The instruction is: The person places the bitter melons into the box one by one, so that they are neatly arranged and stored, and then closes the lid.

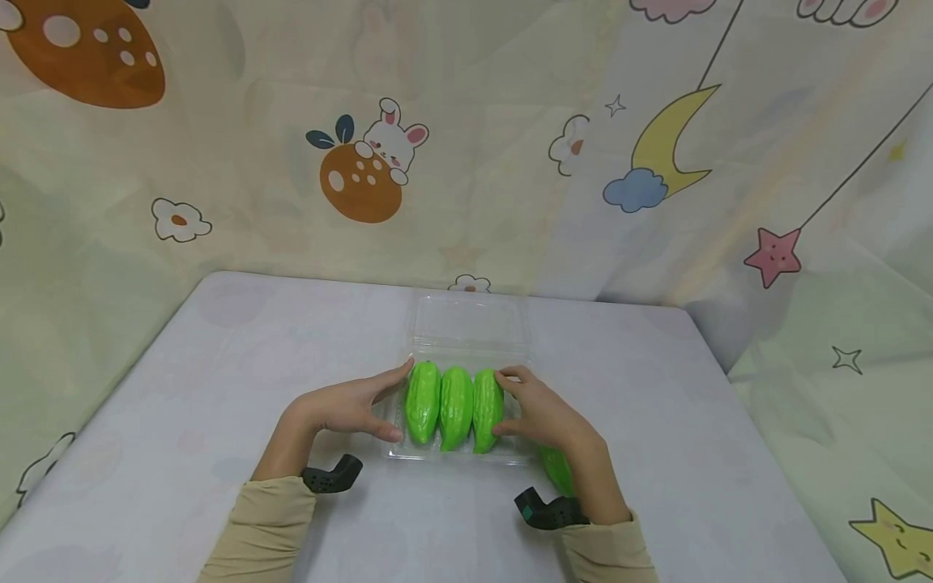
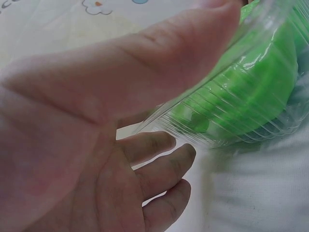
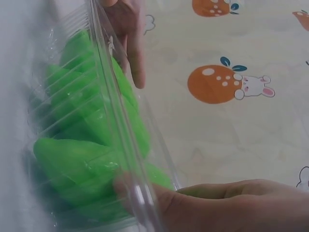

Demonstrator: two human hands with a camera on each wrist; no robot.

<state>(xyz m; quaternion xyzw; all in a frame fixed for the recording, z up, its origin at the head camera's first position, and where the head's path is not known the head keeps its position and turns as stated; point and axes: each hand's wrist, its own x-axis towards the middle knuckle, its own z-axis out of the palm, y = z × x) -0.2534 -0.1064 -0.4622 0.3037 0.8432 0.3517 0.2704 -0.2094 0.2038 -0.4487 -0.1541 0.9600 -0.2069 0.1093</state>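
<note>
Three bright green, ridged bitter melons lie side by side in a clear plastic clamshell box (image 1: 397, 452), whose lid (image 1: 470, 320) is folded back. My left hand (image 1: 350, 405) spans the box's left side, thumb by the near corner, with its fingers loosely extended in the left wrist view. My right hand (image 1: 543, 409) holds the right bitter melon (image 1: 486, 409) between thumb and fingers; in the right wrist view its thumb reaches over the rim onto it. The left bitter melon (image 1: 423, 402) and middle bitter melon (image 1: 456, 407) lie next to it.
Another green bitter melon (image 1: 557, 470) lies on the table right of the box, partly hidden by my right forearm. The white-covered table (image 1: 255, 348) ends at a patterned cloth backdrop (image 1: 474, 162) behind and at the sides. A black wrist camera (image 1: 331, 474) sits on my left wrist.
</note>
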